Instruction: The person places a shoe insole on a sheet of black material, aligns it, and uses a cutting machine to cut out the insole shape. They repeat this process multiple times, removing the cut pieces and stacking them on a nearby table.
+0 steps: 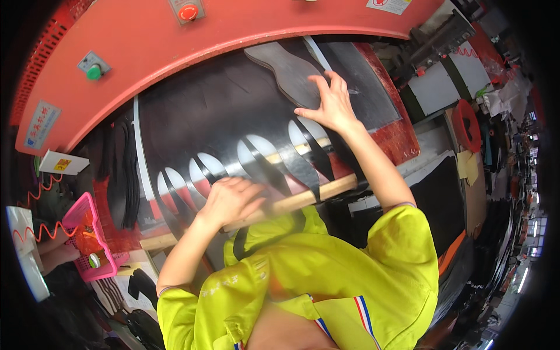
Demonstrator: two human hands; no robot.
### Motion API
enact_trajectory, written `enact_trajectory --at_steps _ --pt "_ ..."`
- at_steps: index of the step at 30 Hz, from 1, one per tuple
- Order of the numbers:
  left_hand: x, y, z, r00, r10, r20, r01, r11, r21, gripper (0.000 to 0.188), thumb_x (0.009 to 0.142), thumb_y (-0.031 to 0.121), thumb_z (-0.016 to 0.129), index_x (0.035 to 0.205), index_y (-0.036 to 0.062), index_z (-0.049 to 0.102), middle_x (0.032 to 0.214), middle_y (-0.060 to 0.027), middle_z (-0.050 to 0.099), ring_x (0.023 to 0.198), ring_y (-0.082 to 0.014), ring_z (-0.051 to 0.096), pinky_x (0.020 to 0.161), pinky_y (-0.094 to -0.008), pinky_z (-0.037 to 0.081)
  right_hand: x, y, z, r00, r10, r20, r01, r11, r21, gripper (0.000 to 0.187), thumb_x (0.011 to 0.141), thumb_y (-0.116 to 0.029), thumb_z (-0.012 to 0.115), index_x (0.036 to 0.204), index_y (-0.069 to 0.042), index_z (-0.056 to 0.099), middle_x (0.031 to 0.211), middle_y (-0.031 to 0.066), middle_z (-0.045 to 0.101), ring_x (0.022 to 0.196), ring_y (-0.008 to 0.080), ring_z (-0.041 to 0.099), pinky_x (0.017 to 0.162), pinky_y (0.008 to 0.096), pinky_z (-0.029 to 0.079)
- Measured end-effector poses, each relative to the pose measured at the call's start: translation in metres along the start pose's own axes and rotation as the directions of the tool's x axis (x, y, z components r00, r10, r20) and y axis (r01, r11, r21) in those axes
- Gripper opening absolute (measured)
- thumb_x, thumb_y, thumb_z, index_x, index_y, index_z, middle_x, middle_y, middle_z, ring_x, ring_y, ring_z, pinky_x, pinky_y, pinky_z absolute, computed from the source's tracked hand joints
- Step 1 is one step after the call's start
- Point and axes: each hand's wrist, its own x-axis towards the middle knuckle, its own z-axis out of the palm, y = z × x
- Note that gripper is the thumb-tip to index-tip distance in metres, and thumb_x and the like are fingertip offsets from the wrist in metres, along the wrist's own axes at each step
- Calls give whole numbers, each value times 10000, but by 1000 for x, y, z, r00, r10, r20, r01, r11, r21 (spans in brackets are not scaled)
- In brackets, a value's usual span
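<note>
A large black sheet [192, 99] lies on the bed of a red press. Along its near side is a row of several sole-shaped cut-outs [254, 149], with narrow black strips across them. My right hand [332, 105] is at the near end of a grey, sole-shaped piece [291, 73], thumb on one side and fingers on the other. Whether that piece is a cutting die I cannot make out. My left hand [233, 201] is over the sheet's near edge, beside a wooden bar [315, 192]. Its fingers are stretched out, slightly blurred, and nothing shows in them.
The press's red beam [233, 23] spans the far side, with a green button [93, 72] and a red button [188, 12]. A pink basket [96, 233] stands at left, near black strips [122, 175]. Dark sheets [443, 198] are stacked at right.
</note>
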Motion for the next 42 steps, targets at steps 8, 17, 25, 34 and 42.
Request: enact_trajectory --at_steps 8,17,25,34,42 --pt "-32 64 51 930 352 101 -352 936 -21 335 871 445 649 737 143 595 663 11 538 733 -167 534 790 -319 416 -55 9 -6 965 87 247 -143 966 216 911 508 -340 881 1335 -179 534 1396 253 406 1291 403 435 1082 442 367" --pt "-102 160 64 969 192 -153 -246 789 -563 356 761 268 823 612 143 525 518 -3 418 494 -205 440 572 -332 328 -128 49 -83 847 369 382 -511 368 777 683 667 -60 813 1291 -61 534 930 118 671 822 186 665 757 303 536" --pt "-111 195 58 981 195 2 -153 774 -615 195 776 240 772 706 121 635 631 1 552 600 -205 518 705 -328 399 -199 163 -76 885 454 108 -448 891 -75 830 552 -316 875 1294 -144 544 1338 233 498 1210 357 534 1017 410 442" --pt "-1 194 17 990 -61 126 116 859 -499 147 838 143 737 740 67 659 640 -55 598 536 -213 595 479 -320 451 -278 106 -89 841 494 222 -536 705 465 500 849 -289 750 1234 -44 545 1040 136 656 953 226 649 863 342 514" --pt "98 188 96 967 239 86 -218 954 -205 749 662 379 840 1303 114 556 1320 -131 517 1268 -340 472 1068 -470 368 -292 74 -80 586 162 794 -683 -427 592 309 931 -174 664 1196 -29 597 1100 88 677 979 152 666 862 283 535"
